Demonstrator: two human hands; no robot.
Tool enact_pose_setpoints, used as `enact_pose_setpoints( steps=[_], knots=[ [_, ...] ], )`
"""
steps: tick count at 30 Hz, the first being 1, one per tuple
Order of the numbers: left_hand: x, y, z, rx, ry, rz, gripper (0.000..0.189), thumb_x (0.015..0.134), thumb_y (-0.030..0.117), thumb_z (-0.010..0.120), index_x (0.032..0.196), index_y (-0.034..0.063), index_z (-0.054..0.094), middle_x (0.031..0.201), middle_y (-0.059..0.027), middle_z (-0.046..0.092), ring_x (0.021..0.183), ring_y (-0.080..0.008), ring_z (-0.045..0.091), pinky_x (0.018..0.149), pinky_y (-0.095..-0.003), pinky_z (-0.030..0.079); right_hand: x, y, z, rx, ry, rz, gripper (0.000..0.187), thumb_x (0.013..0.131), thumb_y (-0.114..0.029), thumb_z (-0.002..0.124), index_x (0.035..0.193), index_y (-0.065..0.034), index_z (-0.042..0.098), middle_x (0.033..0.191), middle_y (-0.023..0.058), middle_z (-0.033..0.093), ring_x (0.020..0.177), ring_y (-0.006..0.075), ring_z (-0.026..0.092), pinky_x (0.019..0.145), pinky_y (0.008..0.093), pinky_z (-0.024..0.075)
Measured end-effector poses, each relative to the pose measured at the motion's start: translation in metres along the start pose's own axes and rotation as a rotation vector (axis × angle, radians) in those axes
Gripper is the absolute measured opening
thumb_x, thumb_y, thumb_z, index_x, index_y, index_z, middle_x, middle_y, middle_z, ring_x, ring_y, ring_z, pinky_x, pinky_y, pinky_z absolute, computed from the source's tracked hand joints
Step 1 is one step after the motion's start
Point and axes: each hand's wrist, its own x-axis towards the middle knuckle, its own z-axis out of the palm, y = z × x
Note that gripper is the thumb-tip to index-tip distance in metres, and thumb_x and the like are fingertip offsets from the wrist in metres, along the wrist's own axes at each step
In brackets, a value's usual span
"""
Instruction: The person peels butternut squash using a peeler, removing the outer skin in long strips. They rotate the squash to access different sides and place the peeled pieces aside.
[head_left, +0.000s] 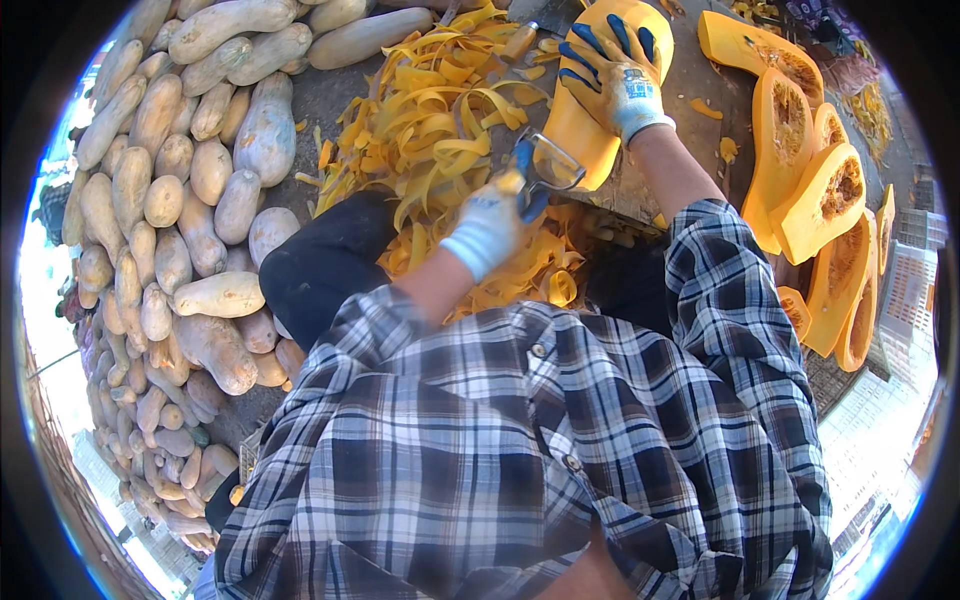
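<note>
My right hand (626, 86), in a white and blue work glove, presses palm down with spread fingers on a peeled orange squash (581, 139). The squash lies on a wooden board (645, 176), its near end pointing towards me. My left hand (495, 217), gloved and motion-blurred, grips the blue handle of a wide-bladed peeler (555, 161). The peeler's metal head is beside the near end of the squash; whether it touches is unclear. Long orange peel strips (442, 112) are heaped to the left of the board, and more peelings (525, 262) lie between my knees.
Many unpeeled squashes (210, 172) are piled on the left. Halved peeled squashes (780, 142) with seeds showing lie on the right. A tool with a wooden handle (519, 41) rests near the peelings. Plastic crates (911, 255) stand at the far right.
</note>
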Motion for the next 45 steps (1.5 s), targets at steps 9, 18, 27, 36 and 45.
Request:
enact_pose_setpoints(
  steps=[9, 18, 27, 36, 45],
  knots=[
    [-0.035, -0.010, -0.009, -0.435, -0.012, -0.205, 0.056, 0.085, 0.019, 0.071, 0.132, -0.0013, 0.049, 0.099, -0.0179, 0.070, 0.085, -0.0305, 0.070, 0.078, -0.0375, 0.056, -0.015, 0.017, 0.007, 0.002, 0.038, -0.036, 0.048, 0.094, -0.047, 0.056, 0.140, -0.0337, 0.054, 0.154, -0.0019, 0.042, 0.146, 0.0300, 0.028, 0.120, 0.0493, 0.0147],
    [0.004, -0.019, 0.014, -0.495, -0.027, 0.001, 0.063, 0.086, 0.024, 0.063, 0.142, 0.0076, 0.040, 0.109, -0.0223, 0.067, 0.099, -0.0413, 0.064, 0.087, -0.0457, 0.053, -0.038, 0.046, 0.001, -0.111, -0.071, -0.142, 0.040, 0.094, -0.037, 0.055, 0.132, -0.0256, 0.060, 0.143, 0.0006, 0.053, 0.142, 0.0226, 0.036, 0.120, 0.0487, 0.0184],
    [0.008, -0.011, 0.023, -0.142, -0.067, 0.066, 0.071, 0.083, 0.025, 0.070, 0.142, 0.0017, 0.039, 0.108, -0.0258, 0.066, 0.094, -0.0424, 0.066, 0.082, -0.0458, 0.055, -0.048, 0.031, -0.010, -0.119, -0.158, -0.034, 0.044, 0.091, -0.034, 0.057, 0.135, -0.0316, 0.058, 0.149, -0.0027, 0.047, 0.143, 0.0244, 0.034, 0.122, 0.0490, 0.0150],
    [0.029, 0.024, -0.007, 0.384, -0.189, 0.167, 0.075, 0.087, 0.031, 0.059, 0.146, -0.0070, 0.034, 0.132, -0.0303, 0.054, 0.103, -0.0386, 0.066, 0.081, -0.0431, 0.057, -0.045, 0.040, -0.009, -0.120, -0.159, -0.065, 0.044, 0.092, -0.037, 0.054, 0.136, -0.0335, 0.057, 0.149, -0.0033, 0.047, 0.144, 0.0235, 0.034, 0.123, 0.0512, 0.0122],
    [-0.015, -0.018, -0.007, -0.157, -0.105, -0.033, 0.064, 0.088, 0.037, 0.066, 0.138, 0.0025, 0.044, 0.094, -0.0225, 0.068, 0.081, -0.0341, 0.068, 0.071, -0.0425, 0.056, -0.041, 0.062, -0.012, -0.113, -0.078, -0.229, 0.048, 0.098, -0.030, 0.053, 0.144, -0.0203, 0.047, 0.151, 0.0027, 0.045, 0.140, 0.0251, 0.039, 0.117, 0.0462, 0.0244]
  ],
)
